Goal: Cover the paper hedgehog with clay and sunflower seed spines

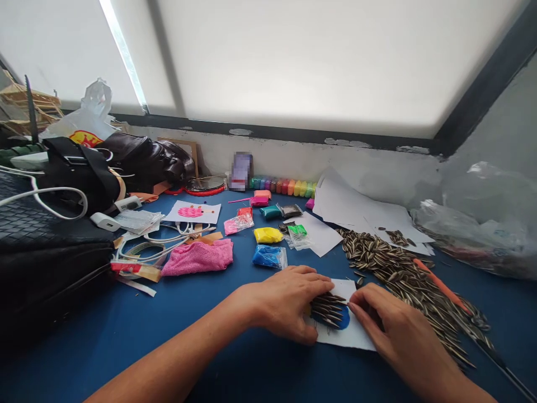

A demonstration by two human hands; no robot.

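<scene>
Over here the blue bench [126, 336] takes up most of the view, with a bulky black bag [54, 291] at its left end. A long heap of striped seeds [386, 268] spreads across the right side, and behind it lie loose white sheets [348, 198]. The person's left hand [287, 305] rests on a small card, its thumb and fingers apart around the work; the right hand [403, 324] has thumb and forefinger close together by the card's right side, and I cannot tell whether they grip anything. A pink cloth [199, 257] lies farther left. The white card [342, 337] sits flat between the two hands, near a blue packet [268, 256]. On it is a round blue patch [344, 319], partly covered by a few slim, dark seeds [329, 308] pointing rightward.
</scene>
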